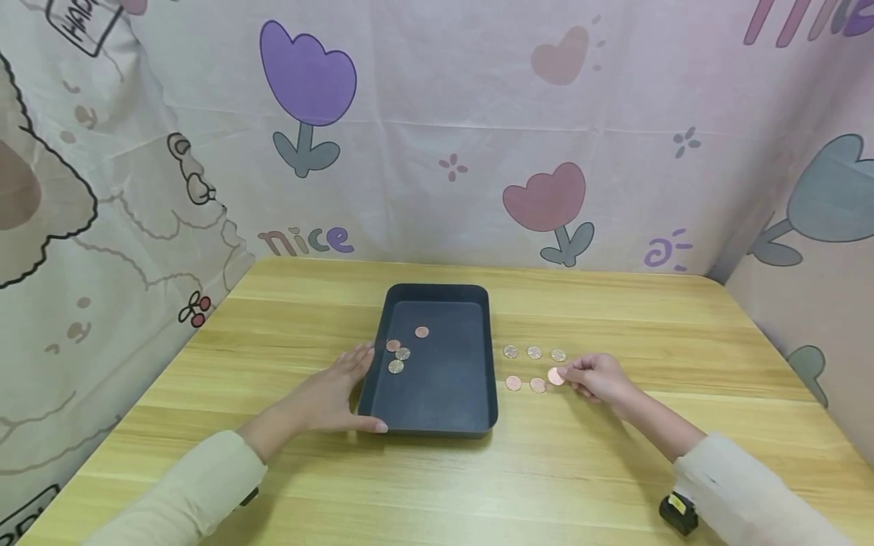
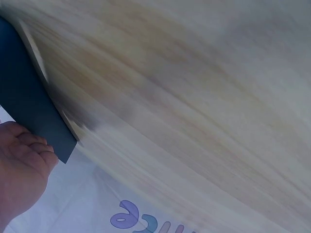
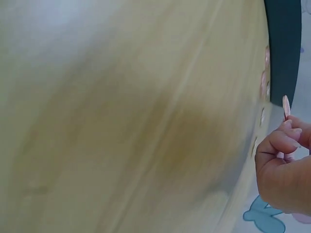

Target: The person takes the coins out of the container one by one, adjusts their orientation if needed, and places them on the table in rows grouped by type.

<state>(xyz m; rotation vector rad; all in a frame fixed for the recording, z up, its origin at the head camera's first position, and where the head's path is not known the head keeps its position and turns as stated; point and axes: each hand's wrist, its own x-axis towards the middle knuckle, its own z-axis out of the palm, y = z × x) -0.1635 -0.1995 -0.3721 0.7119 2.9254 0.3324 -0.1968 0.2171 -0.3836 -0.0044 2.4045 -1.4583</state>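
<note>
Pinching a thin, round, copper-coloured coin [image 1: 556,376] by its edge, we hold it between the thumb and fingers of our right hand [image 1: 601,379], to the right of a dark grey, smooth-walled rectangular tray with rounded corners [image 1: 451,387]. The right wrist view shows this disc nearly edge-on. Just beside it lie two flat copper-coloured coins [image 1: 538,385], and behind them a row of three pale, silvery-gold coins [image 1: 534,353] with patterned faces. Our left hand [image 1: 334,394] is spread wide, fingers at the tray's left wall and thumb by its near corner. Inside, towards the left, we see two coppery discs [image 1: 422,332] and two pale golden ones [image 1: 396,367]. The tray's raised right wall stands between these and our held coin. Beneath everything runs a yellowish, wood-grained table [image 1: 614,470]; beyond its far edge hangs a creased, whitish cloth printed with tulips [image 1: 423,212].
</note>
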